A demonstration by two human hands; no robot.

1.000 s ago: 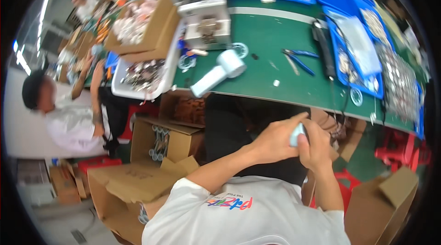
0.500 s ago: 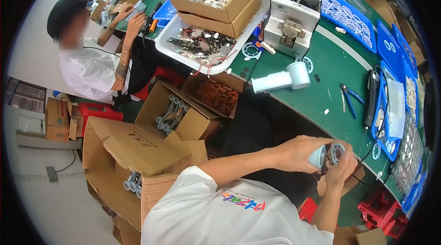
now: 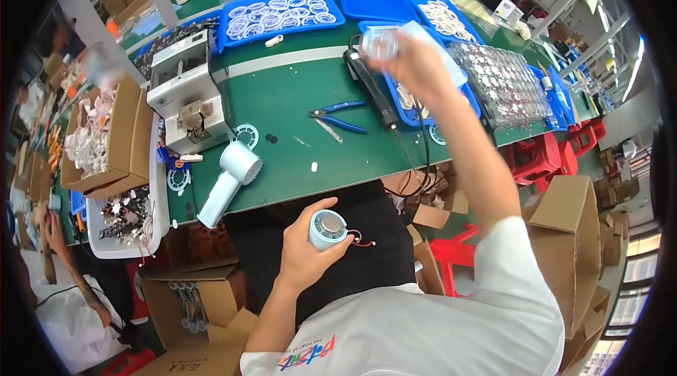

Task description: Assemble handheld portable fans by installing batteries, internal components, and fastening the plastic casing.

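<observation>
My left hand [image 3: 305,253] is wrapped round a light blue cylindrical fan housing [image 3: 327,236]. Its open end faces up and shows a round metallic disc inside a ring. Thin red wires [image 3: 362,238] trail from its right side over the dark cloth. My right hand [image 3: 416,66] is stretched out over a blue tray [image 3: 409,116] at the table's far right, closed on a clear round plastic piece [image 3: 381,43], smeared by motion. Next to that tray lies a black pen-shaped electric tool [image 3: 371,88]. Blue-handled cutters [image 3: 341,115] lie left of it.
A light blue handheld fan body [image 3: 231,182] lies near the table edge, before a grey press machine [image 3: 189,94]. Farther back is a blue tray of white rings [image 3: 278,16]. Cardboard boxes [image 3: 109,140] stand left, red stools [image 3: 539,164] right. A person [image 3: 70,291] sits at lower left.
The view has swung to the right. My hands have parted: the right has gone up to the trays, while the left keeps the housing. The ring no longer shows in my right hand.
</observation>
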